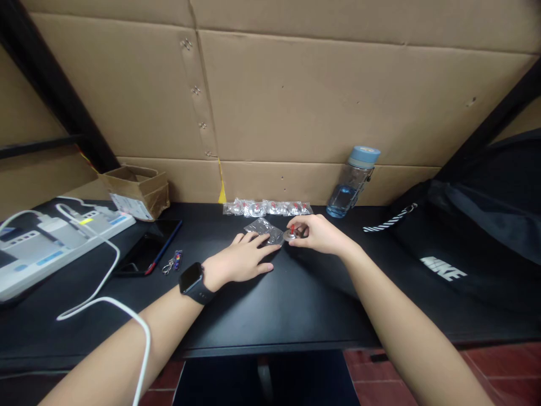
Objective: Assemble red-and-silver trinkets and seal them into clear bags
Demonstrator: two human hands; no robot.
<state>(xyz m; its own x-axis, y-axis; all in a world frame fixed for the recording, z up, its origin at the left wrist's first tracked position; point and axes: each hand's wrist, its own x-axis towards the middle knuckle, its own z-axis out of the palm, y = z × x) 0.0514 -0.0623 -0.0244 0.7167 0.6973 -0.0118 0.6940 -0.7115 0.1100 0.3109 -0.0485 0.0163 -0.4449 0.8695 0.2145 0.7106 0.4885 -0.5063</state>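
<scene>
My left hand (pixel 239 260), with a black smartwatch (pixel 193 280) on its wrist, lies palm down with its fingers spread. Its fingertips rest on a clear plastic bag (pixel 262 226) on the black table. Just right of the bag, the thumb and fingers of my right hand (pixel 321 234) pinch a small round silver metal disc with a red piece standing up from it (pixel 290 235). Behind both hands, several similar discs with red parts, in clear packets (pixel 273 208), form a row along the cardboard wall.
A blue-lidded water bottle (pixel 353 181) stands at the back right, beside a black bag (pixel 469 248). On the left are an open cardboard box (pixel 141 189), a phone (pixel 147 248), a keychain (pixel 174 261) and a power strip (pixel 63 242). A white cable (pixel 122 307) passes over my left forearm.
</scene>
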